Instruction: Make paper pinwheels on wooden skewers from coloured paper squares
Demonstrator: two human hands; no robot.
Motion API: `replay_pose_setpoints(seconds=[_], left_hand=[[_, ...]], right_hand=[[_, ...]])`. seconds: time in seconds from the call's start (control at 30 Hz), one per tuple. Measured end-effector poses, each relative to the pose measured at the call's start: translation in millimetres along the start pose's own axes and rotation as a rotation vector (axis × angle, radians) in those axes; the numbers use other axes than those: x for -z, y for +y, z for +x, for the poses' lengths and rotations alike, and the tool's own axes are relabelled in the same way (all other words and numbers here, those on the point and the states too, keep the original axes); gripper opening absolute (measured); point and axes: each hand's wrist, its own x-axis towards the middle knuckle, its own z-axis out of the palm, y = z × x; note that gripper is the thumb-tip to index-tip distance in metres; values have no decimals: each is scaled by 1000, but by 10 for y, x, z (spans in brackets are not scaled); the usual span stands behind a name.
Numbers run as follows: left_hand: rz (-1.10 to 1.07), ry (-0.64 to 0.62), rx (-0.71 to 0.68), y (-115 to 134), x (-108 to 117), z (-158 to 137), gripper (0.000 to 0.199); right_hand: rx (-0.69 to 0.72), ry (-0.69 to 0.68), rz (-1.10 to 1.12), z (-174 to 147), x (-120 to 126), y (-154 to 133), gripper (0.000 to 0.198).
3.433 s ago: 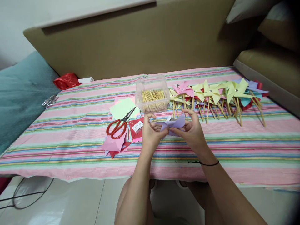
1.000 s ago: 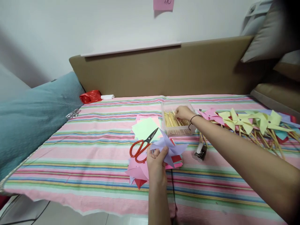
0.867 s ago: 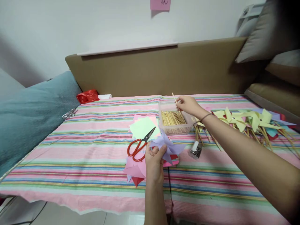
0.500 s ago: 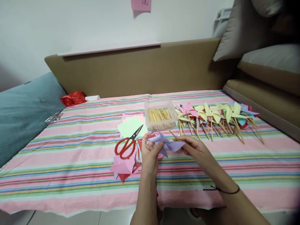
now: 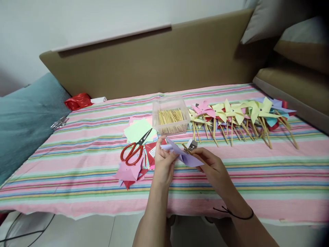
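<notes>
Between the fingers of my left hand (image 5: pixel 164 163) is a purple paper pinwheel (image 5: pixel 189 158), its blades folded and turned partly edge-on. My right hand (image 5: pixel 212 164) pinches a thin wooden stick (image 5: pixel 186 148), whose end points up and left just behind the pinwheel. Whether the stick touches the paper, I cannot tell. Just beyond my right fingers sits a small box with shiny metal bits (image 5: pixel 192 144), partly covered. Left of my left hand lie red-handled scissors (image 5: pixel 135 150), with pink paper pieces (image 5: pixel 128 171) below them and pale green sheets (image 5: pixel 138 131) above.
A clear plastic box (image 5: pixel 170 128) of wooden sticks stands beyond my hands. Several finished pinwheels (image 5: pixel 232 110) lie in a row at the right. A red plastic bag (image 5: pixel 78 102) is at the far left on the striped cloth (image 5: pixel 84 164); a teal cushion (image 5: pixel 33 116) borders it.
The view has tilted down and shifted. Both hands keep their hold; the pinwheel has turned more edge-on and the stick sits behind it. The small box beyond my right hand now shows.
</notes>
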Motion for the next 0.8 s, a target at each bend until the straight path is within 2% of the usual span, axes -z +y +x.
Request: replay_pose_setpoints(seconds=[0.13,0.27,0.47,0.8], left_hand=[[-9,-15,-1,-27,-39,-13,73],[-7,-29,-21,-52,-54,-3,67],[-17,12,-22,-74,-29,3,67],[-106,-11,-40,-79,-12,13,66]], right_hand=[[39,14,-60,1,10,19,12],[42,-9,-11,0,-9,-4,10],[39,-14,1,-7,-4,-29,9],[105,6,-19,-13,-16,-6,9]])
